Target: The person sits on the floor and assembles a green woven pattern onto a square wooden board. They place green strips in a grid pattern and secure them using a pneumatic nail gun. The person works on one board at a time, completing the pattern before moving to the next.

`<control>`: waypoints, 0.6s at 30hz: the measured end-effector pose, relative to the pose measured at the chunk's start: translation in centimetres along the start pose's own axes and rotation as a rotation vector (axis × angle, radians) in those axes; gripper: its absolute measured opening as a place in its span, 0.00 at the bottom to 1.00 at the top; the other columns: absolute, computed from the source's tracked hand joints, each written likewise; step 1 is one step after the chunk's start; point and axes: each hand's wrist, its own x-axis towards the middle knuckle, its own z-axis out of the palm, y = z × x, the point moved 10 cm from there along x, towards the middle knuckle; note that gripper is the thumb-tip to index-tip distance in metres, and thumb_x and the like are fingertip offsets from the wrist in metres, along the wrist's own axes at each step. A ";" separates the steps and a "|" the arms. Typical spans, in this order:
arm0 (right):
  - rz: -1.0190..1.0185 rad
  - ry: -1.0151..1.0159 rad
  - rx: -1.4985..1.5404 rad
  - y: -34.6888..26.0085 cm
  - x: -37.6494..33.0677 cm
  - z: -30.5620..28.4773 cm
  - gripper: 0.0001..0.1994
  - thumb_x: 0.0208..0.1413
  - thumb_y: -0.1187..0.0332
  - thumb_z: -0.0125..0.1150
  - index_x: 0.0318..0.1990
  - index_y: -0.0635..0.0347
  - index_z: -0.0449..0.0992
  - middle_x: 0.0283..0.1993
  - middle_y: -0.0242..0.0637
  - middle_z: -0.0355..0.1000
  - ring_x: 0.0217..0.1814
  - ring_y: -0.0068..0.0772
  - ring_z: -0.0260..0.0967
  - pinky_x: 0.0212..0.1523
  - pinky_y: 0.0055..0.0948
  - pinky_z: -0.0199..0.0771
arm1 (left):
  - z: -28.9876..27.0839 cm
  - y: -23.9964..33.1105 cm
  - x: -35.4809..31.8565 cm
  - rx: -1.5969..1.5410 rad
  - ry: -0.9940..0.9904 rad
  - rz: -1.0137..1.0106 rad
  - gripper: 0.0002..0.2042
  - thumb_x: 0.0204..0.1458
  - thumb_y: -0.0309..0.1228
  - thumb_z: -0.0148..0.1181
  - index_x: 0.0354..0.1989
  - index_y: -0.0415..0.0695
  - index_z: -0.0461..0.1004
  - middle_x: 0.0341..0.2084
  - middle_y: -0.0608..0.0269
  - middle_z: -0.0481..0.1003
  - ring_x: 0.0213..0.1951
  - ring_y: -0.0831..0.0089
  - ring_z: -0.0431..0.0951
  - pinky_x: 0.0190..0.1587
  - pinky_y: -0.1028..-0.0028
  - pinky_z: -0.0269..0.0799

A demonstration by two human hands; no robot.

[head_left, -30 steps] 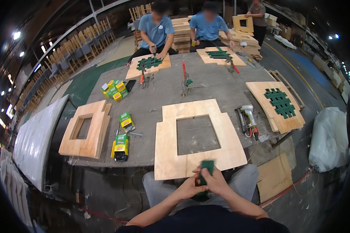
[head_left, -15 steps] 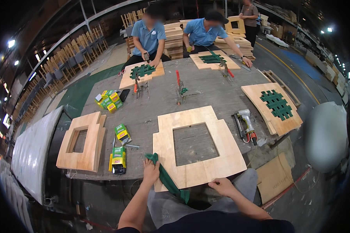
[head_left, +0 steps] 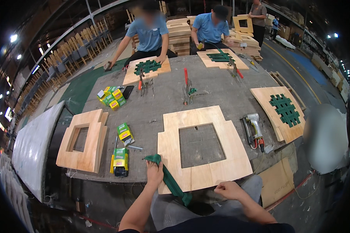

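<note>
A pale plywood panel (head_left: 206, 173) with a square opening lies before me, its near edge above my lap. My left hand (head_left: 154, 173) closes round a folded green webbing strap (head_left: 170, 180) at the panel's left edge; the strap's upper end pokes out beyond my fingers. Its lower part slants over the panel's near left corner and hangs past the edge. Close by the near right edge of the panel, my right hand (head_left: 227, 190) is closed with fingers curled, and no object shows in it. A nail gun (head_left: 254, 132) lies right of the panel.
Small green-yellow boxes (head_left: 120, 158) stand left of the panel. Stacked plywood frames (head_left: 81, 139) sit at the left. A panel with woven green straps (head_left: 278, 112) overhangs the right edge. Red-handled clamps (head_left: 186, 85) stand mid-table. Two co-workers (head_left: 147, 37) work across the table.
The whole view has shifted slightly. Both my hands keep nearly the same places at the panel. The far left co-worker's arm has swung out to the left, away from the woven panel.
</note>
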 end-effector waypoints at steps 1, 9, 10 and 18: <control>0.037 -0.157 -0.033 -1.1 -0.3 -0.4 0.19 0.61 0.53 0.66 0.47 0.60 0.84 0.34 0.38 0.83 0.33 0.29 0.80 0.37 0.33 0.78 | -0.1 0.3 -0.2 0.019 0.002 0.029 0.21 0.67 0.35 0.47 0.63 0.34 0.71 0.62 0.36 0.69 0.69 0.38 0.60 0.76 0.47 0.41; -0.565 0.358 -0.227 -22.3 12.2 -18.8 0.21 0.69 0.53 0.55 0.58 0.58 0.78 0.48 0.47 0.81 0.51 0.43 0.80 0.51 0.38 0.77 | -0.5 -0.2 -0.7 -0.033 0.020 -0.035 0.21 0.66 0.33 0.47 0.66 0.42 0.71 0.66 0.38 0.66 0.71 0.38 0.58 0.75 0.47 0.43; -0.557 0.416 -0.235 -26.4 14.8 -20.7 0.21 0.70 0.56 0.53 0.60 0.60 0.76 0.55 0.48 0.79 0.58 0.44 0.76 0.58 0.39 0.74 | -0.8 -1.0 -1.0 -0.044 0.016 -0.081 0.21 0.66 0.33 0.47 0.66 0.43 0.71 0.67 0.39 0.66 0.71 0.38 0.57 0.75 0.48 0.43; -0.598 0.769 -0.556 -37.8 37.2 -34.0 0.33 0.72 0.46 0.42 0.77 0.57 0.53 0.79 0.50 0.51 0.80 0.56 0.49 0.77 0.47 0.52 | 1.0 -1.0 0.1 -0.096 -0.099 -0.040 0.21 0.67 0.34 0.48 0.66 0.44 0.72 0.72 0.44 0.60 0.74 0.39 0.53 0.74 0.46 0.43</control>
